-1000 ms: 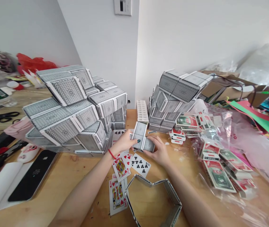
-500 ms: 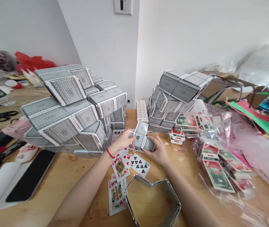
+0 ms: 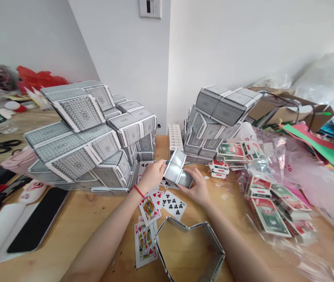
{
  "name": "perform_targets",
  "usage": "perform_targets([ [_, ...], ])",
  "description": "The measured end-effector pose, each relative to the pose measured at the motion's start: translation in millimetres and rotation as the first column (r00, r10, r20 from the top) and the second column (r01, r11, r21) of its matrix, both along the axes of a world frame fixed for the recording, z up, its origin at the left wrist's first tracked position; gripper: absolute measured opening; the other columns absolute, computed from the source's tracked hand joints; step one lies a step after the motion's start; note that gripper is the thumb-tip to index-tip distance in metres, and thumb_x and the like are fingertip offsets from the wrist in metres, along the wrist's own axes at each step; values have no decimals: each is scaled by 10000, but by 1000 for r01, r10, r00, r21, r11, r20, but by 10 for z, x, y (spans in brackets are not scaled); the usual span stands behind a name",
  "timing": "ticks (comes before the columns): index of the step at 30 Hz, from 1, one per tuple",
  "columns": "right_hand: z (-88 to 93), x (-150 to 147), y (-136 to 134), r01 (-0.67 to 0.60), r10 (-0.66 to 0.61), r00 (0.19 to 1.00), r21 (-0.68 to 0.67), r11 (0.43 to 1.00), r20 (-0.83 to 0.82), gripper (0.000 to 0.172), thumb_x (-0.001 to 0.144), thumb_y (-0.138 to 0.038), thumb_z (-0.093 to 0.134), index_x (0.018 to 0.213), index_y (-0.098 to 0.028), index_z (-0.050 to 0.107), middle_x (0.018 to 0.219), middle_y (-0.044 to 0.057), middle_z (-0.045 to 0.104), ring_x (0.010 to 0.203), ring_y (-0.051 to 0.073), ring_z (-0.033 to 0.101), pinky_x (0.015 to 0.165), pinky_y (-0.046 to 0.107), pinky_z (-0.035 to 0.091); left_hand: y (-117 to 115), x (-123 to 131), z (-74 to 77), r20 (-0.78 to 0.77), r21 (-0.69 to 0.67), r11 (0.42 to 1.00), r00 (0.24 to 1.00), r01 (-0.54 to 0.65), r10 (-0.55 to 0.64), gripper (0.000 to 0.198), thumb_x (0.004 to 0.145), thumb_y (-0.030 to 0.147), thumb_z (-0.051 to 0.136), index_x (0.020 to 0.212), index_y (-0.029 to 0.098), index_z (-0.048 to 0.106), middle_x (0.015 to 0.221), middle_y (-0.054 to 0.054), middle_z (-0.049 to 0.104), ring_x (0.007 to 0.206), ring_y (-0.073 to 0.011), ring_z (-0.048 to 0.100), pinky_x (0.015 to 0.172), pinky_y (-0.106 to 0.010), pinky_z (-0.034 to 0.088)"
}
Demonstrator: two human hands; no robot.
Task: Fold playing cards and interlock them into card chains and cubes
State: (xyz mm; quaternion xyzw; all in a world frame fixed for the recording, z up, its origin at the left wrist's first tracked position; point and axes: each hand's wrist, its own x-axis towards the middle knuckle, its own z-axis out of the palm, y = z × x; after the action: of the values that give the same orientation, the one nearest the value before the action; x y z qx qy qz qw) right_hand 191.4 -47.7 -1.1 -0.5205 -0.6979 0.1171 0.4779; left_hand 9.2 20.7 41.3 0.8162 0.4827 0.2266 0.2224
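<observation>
Between my hands is a small piece built of folded playing cards (image 3: 174,169), grey-patterned backs showing and glare on its surface. My left hand (image 3: 151,177), with a red string at the wrist, closes on its left edge; the fingertips are mostly hidden behind it. My right hand (image 3: 196,187) grips its lower right end between thumb and fingers. Below them lie loose face-up cards, among them an eight of clubs (image 3: 173,204), a jack of hearts (image 3: 149,209) and a king of hearts (image 3: 145,244). Nearer me stands an angular frame of folded cards (image 3: 218,250) on edge.
Stacked structures of folded cards rise at the left (image 3: 78,156) and right (image 3: 222,113). A white slotted stack (image 3: 175,137) stands between them. Card boxes (image 3: 269,217) and clear plastic lie at right. A black phone (image 3: 39,219) and scissors (image 3: 2,147) are at left.
My left thumb has left the top face of the folded-card piece, and those fingers now sit at its left edge. The piece has tilted slightly; my right hand keeps its grip.
</observation>
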Motion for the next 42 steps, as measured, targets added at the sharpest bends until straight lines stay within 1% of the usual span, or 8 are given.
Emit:
perform_targets([
  [5,13,12,-6,-18,18,1000,-20,1000,-3,458,640,-305,684,1064,-222,532,984,81,588,926,250,567,800,388,466,35,-17,-51,-18,3,1000,1000,11,-11,279,884,239,337,688,167,522,587,-31,550,544,-143,508,519,-243,273],
  [12,-7,18,-9,-29,29,1000,-39,999,-1,447,625,-295,695,1034,-215,533,948,74,589,887,240,570,756,367,471,54,-50,-56,-77,22,999,996,46,-45,300,893,253,322,722,168,553,609,-50,584,561,-162,536,531,-254,285],
  [18,-49,29,-7,-2,3,1000,-48,999,24,447,620,-334,697,1017,-210,534,917,68,593,860,238,577,728,358,475,4,1,-46,-186,58,998,983,1,9,316,899,280,315,767,163,578,614,-61,594,624,-185,574,549,-262,295],
  [24,-88,21,1,2,1,999,-65,998,43,453,611,-340,705,1007,-207,530,909,72,587,847,239,578,725,365,483,-15,5,-64,-297,123,992,954,-8,45,370,906,314,286,759,172,595,628,-84,612,592,-189,560,540,-269,281],
  [28,-72,7,7,-4,6,999,-62,998,43,455,620,-317,698,1020,-206,511,919,72,576,868,240,568,736,372,480,5,-26,-65,-211,110,994,977,-14,37,399,903,344,288,672,176,566,606,-68,598,567,-171,533,520,-259,249],
  [32,-65,-2,9,-3,5,999,-55,998,44,457,624,-316,697,1024,-207,503,925,70,573,882,239,562,751,377,476,30,-15,-115,-85,86,993,992,-86,94,392,902,306,281,634,169,531,573,-49,571,535,-149,502,516,-253,239],
  [38,-97,-1,6,5,-1,998,-66,998,56,456,620,-333,698,1015,-198,515,919,72,582,866,235,572,752,363,476,41,37,-246,-50,83,990,992,-112,117,374,890,290,300,580,170,472,533,-37,522,519,-138,469,530,-256,241],
  [42,-99,-6,5,-7,12,998,-76,997,64,452,618,-359,697,997,-192,517,908,72,583,844,230,572,735,354,475,40,34,-286,35,39,994,994,-103,102,391,873,298,320,505,181,383,475,-5,439,476,-123,405,514,-257,227],
])
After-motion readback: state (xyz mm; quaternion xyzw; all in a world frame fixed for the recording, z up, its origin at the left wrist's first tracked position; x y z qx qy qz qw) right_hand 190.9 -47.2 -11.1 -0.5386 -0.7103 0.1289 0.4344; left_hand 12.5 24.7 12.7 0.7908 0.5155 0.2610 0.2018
